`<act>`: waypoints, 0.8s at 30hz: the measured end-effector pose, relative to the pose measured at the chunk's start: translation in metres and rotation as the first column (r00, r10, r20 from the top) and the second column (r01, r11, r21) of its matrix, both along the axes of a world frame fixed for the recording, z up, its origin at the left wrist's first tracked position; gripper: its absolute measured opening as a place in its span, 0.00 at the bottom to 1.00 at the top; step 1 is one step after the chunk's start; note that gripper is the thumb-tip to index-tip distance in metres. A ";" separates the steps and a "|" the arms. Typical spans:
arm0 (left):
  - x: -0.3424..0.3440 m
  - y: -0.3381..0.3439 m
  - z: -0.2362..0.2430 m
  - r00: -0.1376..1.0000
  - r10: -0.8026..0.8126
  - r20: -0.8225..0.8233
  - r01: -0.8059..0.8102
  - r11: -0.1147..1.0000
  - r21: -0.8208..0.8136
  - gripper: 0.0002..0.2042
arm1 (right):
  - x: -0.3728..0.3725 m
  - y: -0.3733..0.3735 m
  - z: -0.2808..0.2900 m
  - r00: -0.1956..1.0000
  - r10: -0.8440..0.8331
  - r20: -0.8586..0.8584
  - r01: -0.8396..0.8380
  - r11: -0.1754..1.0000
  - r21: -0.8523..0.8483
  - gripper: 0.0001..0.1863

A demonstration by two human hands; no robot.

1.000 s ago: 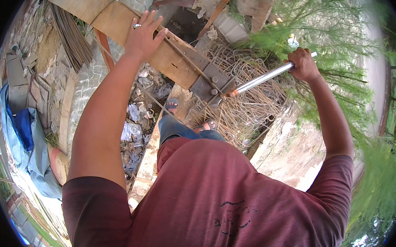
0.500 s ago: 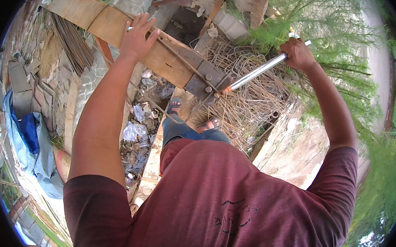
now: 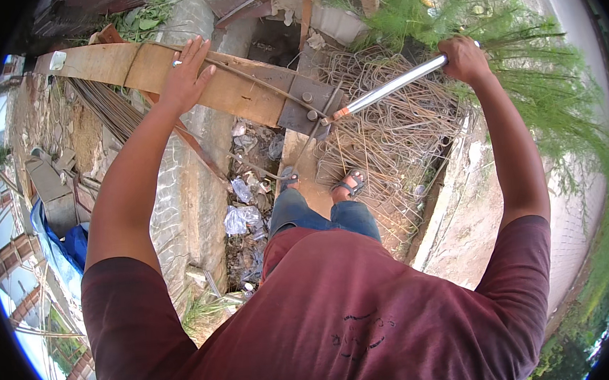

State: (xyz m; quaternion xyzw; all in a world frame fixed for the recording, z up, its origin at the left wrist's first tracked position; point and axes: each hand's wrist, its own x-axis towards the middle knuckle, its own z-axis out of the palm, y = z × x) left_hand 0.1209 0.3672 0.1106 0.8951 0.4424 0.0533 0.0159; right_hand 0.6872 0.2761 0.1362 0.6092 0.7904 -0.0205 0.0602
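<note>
My left hand (image 3: pixel 187 77), a ring on one finger, lies flat with fingers stretched on a wooden plank (image 3: pixel 242 99), over or beside a thin steel rod (image 3: pixel 261 81) running along it. At the plank's near right end is a dark metal plate (image 3: pixel 295 116) with bolt-like pins. The rod reaches the pins, where other thin bars cross. A silver metal pipe (image 3: pixel 396 85) slants up to the right from there, its orange-brown lower end against the pins. My right hand (image 3: pixel 463 59) is closed around the pipe's upper end. Exactly how the pipe meets the rod is too small to tell.
A tangle of bent steel rods (image 3: pixel 385 135) lies right of my sandalled feet. Plastic litter (image 3: pixel 243 219) fills the gap to the left. Straight rods (image 3: pixel 104 108) lie beneath the plank's left part. Feathery green branches (image 3: pixel 529 68) overhang at right, and a blue tarp (image 3: pixel 54 239) lies at left.
The head view has turned, so the plank lies flatter in it and my feet show more fully. My left hand stays on the plank, and my right hand still grips the pipe.
</note>
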 end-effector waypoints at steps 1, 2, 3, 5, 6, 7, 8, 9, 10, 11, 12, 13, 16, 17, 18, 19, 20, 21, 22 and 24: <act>-0.001 0.001 0.001 1.000 -0.007 -0.001 0.007 1.000 -0.002 0.28 | -0.001 -0.006 0.000 1.000 0.004 -0.010 -0.003 0.999 0.054 0.06; -0.001 0.001 0.001 1.000 -0.014 -0.003 0.014 1.000 -0.003 0.28 | 0.003 -0.007 -0.005 0.999 -0.023 -0.023 0.025 0.992 0.120 0.06; -0.001 0.003 -0.001 1.000 -0.014 -0.006 0.013 1.000 -0.009 0.28 | 0.007 -0.008 -0.010 0.999 -0.027 -0.034 0.032 0.987 0.157 0.06; 0.000 0.009 -0.003 0.998 -0.052 0.036 0.052 0.999 0.002 0.28 | 0.000 -0.024 -0.004 0.995 -0.077 -0.067 0.089 0.977 0.194 0.07; 0.003 0.011 -0.005 0.995 -0.078 0.060 0.078 0.997 0.003 0.28 | 0.009 -0.039 -0.009 0.994 -0.095 -0.053 0.106 0.957 0.271 0.06; 0.002 0.010 -0.006 0.996 -0.075 0.053 0.075 0.997 -0.001 0.28 | 0.009 -0.055 -0.004 0.991 -0.136 -0.023 0.136 0.942 0.308 0.05; 0.003 0.009 -0.006 0.996 -0.077 0.045 0.077 0.997 -0.004 0.28 | 0.006 -0.078 0.000 0.983 -0.182 0.007 0.168 0.923 0.346 0.04; 0.003 0.010 -0.006 0.996 -0.078 0.041 0.078 0.997 -0.005 0.28 | -0.006 -0.109 0.003 0.958 -0.287 0.013 0.268 0.909 0.320 0.03; 0.000 0.008 -0.008 0.997 -0.066 0.032 0.066 0.998 -0.001 0.28 | -0.023 -0.149 0.005 0.922 -0.387 0.022 0.365 0.884 0.292 0.02; 0.002 0.007 -0.009 0.997 -0.073 0.028 0.073 0.997 0.007 0.28 | -0.036 -0.207 -0.015 0.852 -0.524 -0.011 0.511 0.825 0.240 0.07; -0.003 0.004 -0.010 0.998 -0.059 0.019 0.059 0.998 0.014 0.28 | -0.087 -0.262 -0.021 0.764 -0.645 0.019 0.626 0.748 0.219 0.08; -0.004 0.002 -0.011 0.999 -0.049 0.002 0.049 0.999 0.003 0.28 | -0.160 -0.297 -0.008 0.484 -0.874 0.053 0.874 0.485 0.013 0.06; -0.007 -0.003 -0.011 0.998 -0.034 -0.049 0.034 0.999 -0.005 0.28 | -0.318 -0.355 0.023 0.367 -0.920 -0.139 0.921 0.380 -0.084 0.09; -0.006 -0.002 -0.010 0.998 -0.036 -0.058 0.037 0.999 0.010 0.28 | -0.325 -0.360 0.022 0.360 -0.918 -0.163 0.927 0.372 -0.049 0.10; -0.004 0.000 -0.011 0.998 -0.037 -0.059 0.038 0.999 0.029 0.28 | -0.323 -0.361 0.020 0.357 -0.915 -0.187 0.931 0.365 -0.005 0.11; -0.002 0.001 -0.012 0.997 -0.046 -0.056 0.047 0.999 0.025 0.29 | -0.305 -0.355 0.022 0.325 -0.923 -0.205 0.938 0.343 -0.059 0.12; 0.000 0.004 -0.014 0.997 -0.053 -0.048 0.054 0.998 0.024 0.29 | -0.277 -0.347 0.025 0.294 -0.929 -0.225 0.940 0.324 -0.108 0.12; 0.003 0.007 -0.014 0.998 -0.051 -0.037 0.052 0.998 0.032 0.29 | -0.252 -0.347 0.006 0.354 -0.904 -0.241 0.931 0.365 -0.003 0.12; 0.009 0.008 -0.014 0.997 -0.072 -0.020 0.072 0.997 0.020 0.30 | -0.232 -0.349 -0.018 0.421 -0.874 -0.242 0.907 0.407 0.107 0.11; 0.010 0.007 -0.008 0.997 -0.075 0.003 0.075 0.997 0.007 0.31 | -0.204 -0.341 -0.033 0.481 -0.811 -0.334 0.871 0.399 0.286 0.12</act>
